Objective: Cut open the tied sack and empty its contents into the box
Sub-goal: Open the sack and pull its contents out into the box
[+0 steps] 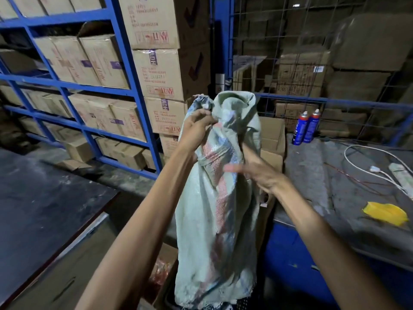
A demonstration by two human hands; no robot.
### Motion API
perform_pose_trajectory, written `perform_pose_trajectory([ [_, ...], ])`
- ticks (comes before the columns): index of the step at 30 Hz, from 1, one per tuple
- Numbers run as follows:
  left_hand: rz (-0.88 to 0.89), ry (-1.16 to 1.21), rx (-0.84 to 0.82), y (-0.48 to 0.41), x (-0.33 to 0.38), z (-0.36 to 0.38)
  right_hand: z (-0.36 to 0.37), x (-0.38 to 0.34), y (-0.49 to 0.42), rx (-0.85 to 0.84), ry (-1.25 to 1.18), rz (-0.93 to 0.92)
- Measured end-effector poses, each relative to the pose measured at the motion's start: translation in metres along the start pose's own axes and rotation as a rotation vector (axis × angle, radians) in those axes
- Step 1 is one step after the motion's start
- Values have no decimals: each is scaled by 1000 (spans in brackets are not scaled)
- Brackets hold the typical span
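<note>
- A pale green woven plastic sack (pixel 214 198) with faded red and blue print hangs upright in the middle of the view, held up in the air between a dark tabletop (pixel 44 198) on the left and a grey tabletop (pixel 324 175) on the right.
- The left hand (pixel 196 126) is clamped on bunched fabric near the sack's top, fingers curled tight round a gathered corner.
- The right hand (pixel 257 173) lies against the sack's right side about a third of the way down; it is blurred, the thumb points left across the cloth, and whether the fingers grip the fabric cannot be told.
- The sack's lower end hangs ragged over an open brown cardboard box (pixel 163 265) at the bottom of the view, with red-packaged goods showing inside the box.
- At the far edge of the grey tabletop stand two blue spray cans (pixel 306 127) with red and white tops, just beside each other.
- A white cable and power strip (pixel 400 173) lie toward its right edge, and a crumpled yellow piece (pixel 384 212) rests near its front right.
- Blue metal shelving (pixel 73 86) stacked with cardboard cartons fills the left background.
</note>
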State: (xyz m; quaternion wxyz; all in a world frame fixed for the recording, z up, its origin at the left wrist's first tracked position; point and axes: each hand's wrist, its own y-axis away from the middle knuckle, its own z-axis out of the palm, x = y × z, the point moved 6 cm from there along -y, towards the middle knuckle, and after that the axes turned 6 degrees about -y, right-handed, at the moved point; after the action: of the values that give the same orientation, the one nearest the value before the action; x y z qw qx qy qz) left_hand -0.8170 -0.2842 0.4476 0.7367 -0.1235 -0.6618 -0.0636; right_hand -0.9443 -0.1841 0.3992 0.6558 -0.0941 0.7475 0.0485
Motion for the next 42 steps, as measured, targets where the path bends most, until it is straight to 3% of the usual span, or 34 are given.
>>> perform_pose_trajectory([
  [2,13,-43,-62,-2,2,13,10,8,-10,54,194,-60],
  [5,73,-81,-195,5,21,25,-10,10,-18,585,127,-215],
  [7,152,-58,-231,16,34,12,-23,12,-13,814,-6,-238],
  [10,379,-51,148,39,22,-57,-43,2,-6,925,-124,-135],
  [11,317,-63,243,47,-1,-76,-52,-4,-7,933,-163,-128],
  [12,218,-152,213,50,-28,-81,-58,-14,-6,938,-211,-136],
  [15,21,-492,-191,66,-98,-37,-53,-45,-16,834,-426,-154],
  [16,-18,-549,-259,70,-108,-15,-43,-51,-21,759,-521,-152],
  [18,-39,-473,-171,74,-106,26,-19,-63,-29,616,-616,-173],
  [19,-7,-435,-89,68,-103,38,-11,-71,-29,550,-536,-220],
  [21,4,-331,-33,59,-93,55,-10,-96,-17,452,-59,-339],
  [23,-120,-207,-36,46,-94,46,-31,-115,6,442,391,-451],
  [25,-240,-78,-56,42,-86,33,-57,-114,34,419,454,-512],
  [26,-249,10,-61,42,-79,27,-69,-100,42,370,394,-445],
  [30,-154,435,-49,50,-18,32,-70,8,47,48,244,148],
  [32,-104,589,-19,49,8,40,-59,46,51,21,75,280],
  [36,-145,718,-162,49,28,65,-32,66,47,110,-23,206],
  [39,-104,769,-154,45,29,67,-17,60,41,47,-157,210],
  [42,-85,764,-132,34,32,47,-17,47,37,89,-122,157],
])
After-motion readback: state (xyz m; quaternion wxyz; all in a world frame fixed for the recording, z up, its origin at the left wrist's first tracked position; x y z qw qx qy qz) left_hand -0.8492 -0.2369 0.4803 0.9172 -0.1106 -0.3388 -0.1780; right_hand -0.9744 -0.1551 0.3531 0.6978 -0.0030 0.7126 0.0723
